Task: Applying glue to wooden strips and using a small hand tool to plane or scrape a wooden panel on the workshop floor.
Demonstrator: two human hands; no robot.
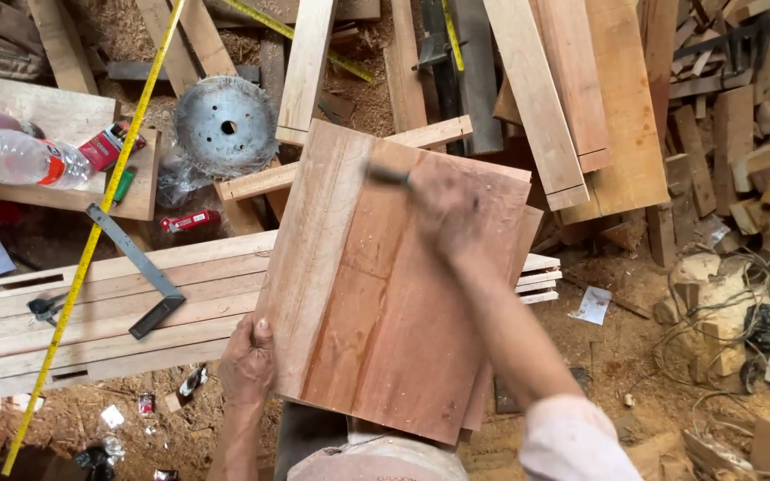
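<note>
Far left: a plastic bottle (20, 160) lies on a board, and a yellow tape measure (91, 240) runs slantwise across the stacked planks (91, 321), beside a metal square (140, 276).
Behind: a round saw blade (226, 125) lies flat among the sawdust.
Left hand (247, 361): fingers curled round the near left edge of the wooden panel (376, 294), thumb on top.
Panel: propped over the planks, in front of the person.
Right hand (443, 209): blurred, closed round a dark-handled tool (389, 175) against the panel's upper part.

My bench of planks (91, 303) at the frame's left carries a square (135, 267), a tape measure (91, 236) and my board (385, 285).
</note>
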